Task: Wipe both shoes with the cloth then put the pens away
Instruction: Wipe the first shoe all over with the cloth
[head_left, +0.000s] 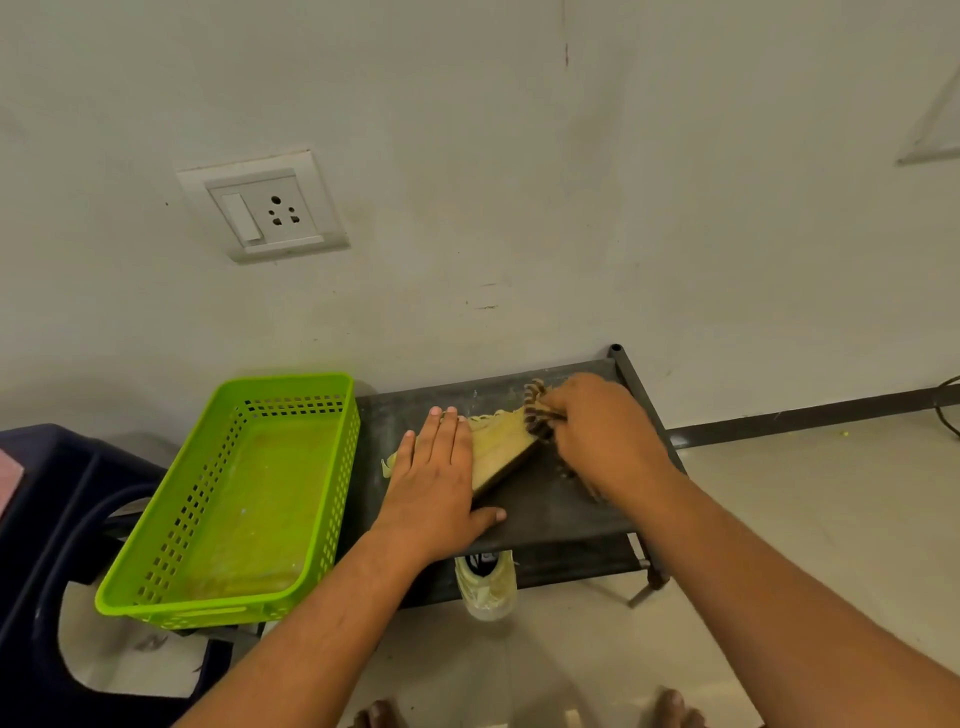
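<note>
A pale yellow shoe (501, 447) lies on the top shelf of a dark shoe rack (550, 509). My left hand (436, 478) rests flat on its left part with straight fingers, thumb out on the shelf. My right hand (597, 431) grips a brown-and-tan striped cloth (535, 410) against the shoe's right end. A second pale yellow shoe (487, 587) pokes out toe-first from the lower shelf, under my left wrist. No pens are in view.
An empty bright green plastic basket (228, 608) sits left of the rack, partly over a dark blue plastic stool (47, 519). The wall with a socket plate (262, 205) stands right behind. Pale tiled floor (805, 493) lies to the right; my bare toes show at the bottom.
</note>
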